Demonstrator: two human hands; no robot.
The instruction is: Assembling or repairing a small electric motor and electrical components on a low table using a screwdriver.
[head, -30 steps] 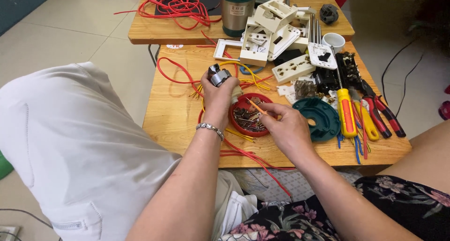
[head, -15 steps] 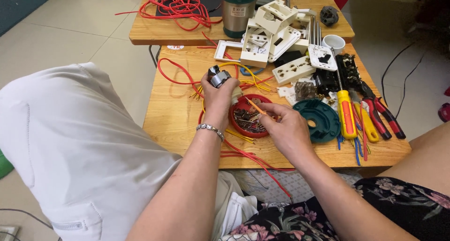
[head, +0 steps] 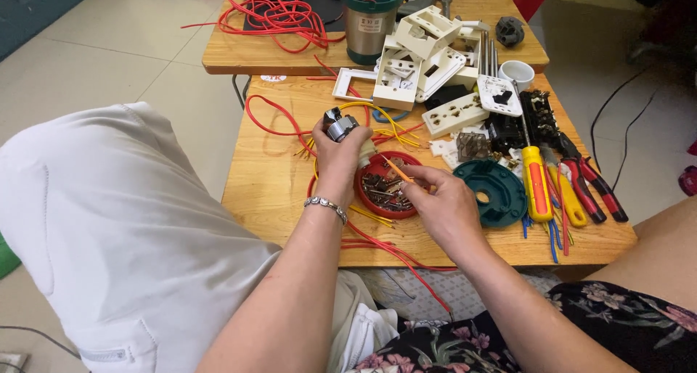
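My left hand [head: 340, 157] holds a small grey and silver metal part [head: 339, 123] up above the wooden table [head: 276, 191]. A bracelet [head: 326, 206] circles that wrist. My right hand [head: 441, 199] pinches a short orange wire [head: 396, 169] over a round red lid [head: 390, 186] filled with small metal screws and contacts. The two hands are close together, with the red lid between and under them.
White socket plates and frames [head: 425, 50] lie piled at the back. A teal round cover [head: 491, 191], screwdrivers [head: 536, 188], red pliers [head: 589, 181], a metal cup [head: 370, 17], red wires [head: 279, 14] and yellow wires crowd the table. My knee in light cloth [head: 109, 220] is at left.
My right hand has shifted slightly over the red lid with the orange wire. The left hand still holds the metal part in much the same spot.
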